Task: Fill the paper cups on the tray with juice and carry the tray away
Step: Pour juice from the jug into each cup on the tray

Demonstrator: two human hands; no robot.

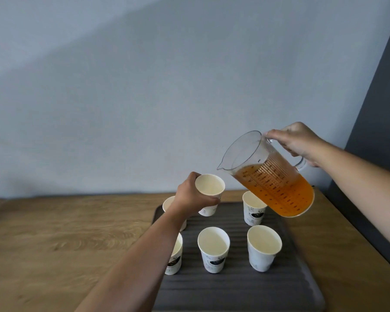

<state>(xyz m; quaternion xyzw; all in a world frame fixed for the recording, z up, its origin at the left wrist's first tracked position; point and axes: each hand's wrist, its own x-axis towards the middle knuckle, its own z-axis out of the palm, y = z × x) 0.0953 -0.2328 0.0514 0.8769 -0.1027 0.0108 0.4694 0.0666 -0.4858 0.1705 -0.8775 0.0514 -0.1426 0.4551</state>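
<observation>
Cup (209, 185) raised, likely to spare the tray (234, 289) spills.
Left hand (189, 197) gripped it beside the tilted jug (273, 183); right hand (295, 140) clasped the handle (301, 164).

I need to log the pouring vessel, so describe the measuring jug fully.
The measuring jug is clear plastic with printed black scale marks, a spout and a side handle. Orange juice fills roughly its lower half. It hangs tilted in the air, spout down-left, above the tray's far right, no juice leaving the spout. Only the right-hand grip touches it, curled round the handle.
</observation>
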